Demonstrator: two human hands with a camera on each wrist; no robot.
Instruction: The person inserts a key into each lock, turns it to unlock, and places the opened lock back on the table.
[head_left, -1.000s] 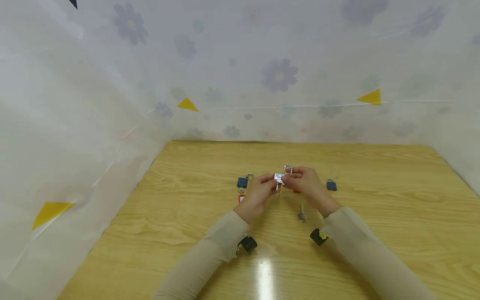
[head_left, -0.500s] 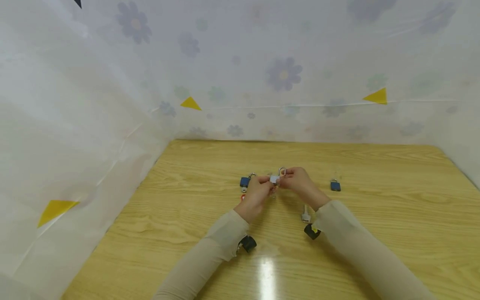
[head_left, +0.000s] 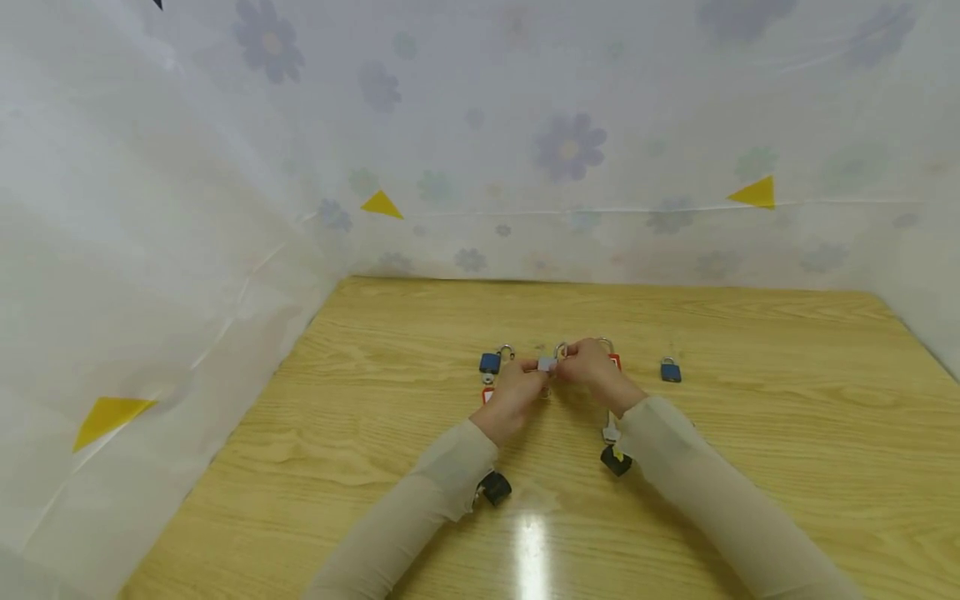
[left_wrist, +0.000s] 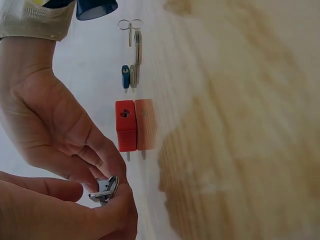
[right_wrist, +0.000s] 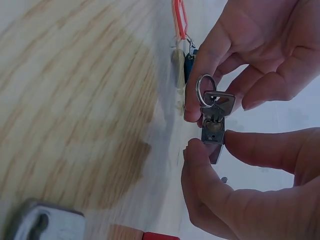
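Right hand [head_left: 596, 367] pinched a small silver padlock [right_wrist: 214, 140] between thumb and fingers. Left hand [head_left: 517, 385] pinched the key [right_wrist: 220, 105] seated in that padlock, ring [right_wrist: 205, 90] dangling. Met at mid-surface [head_left: 750, 433], wrists bent inward, forearms angled together. Blue padlock [head_left: 491, 362] lay left, another blue padlock [head_left: 671, 371] right, red tag [left_wrist: 126, 125] near.

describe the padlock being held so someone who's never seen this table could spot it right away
On the wooden table, look to the middle where the left hand and right hand meet. Pinched between their fingertips is the silver padlock, with a key on a ring in its underside. Unlike the blue padlocks beside it, it is bare metal and off the table.
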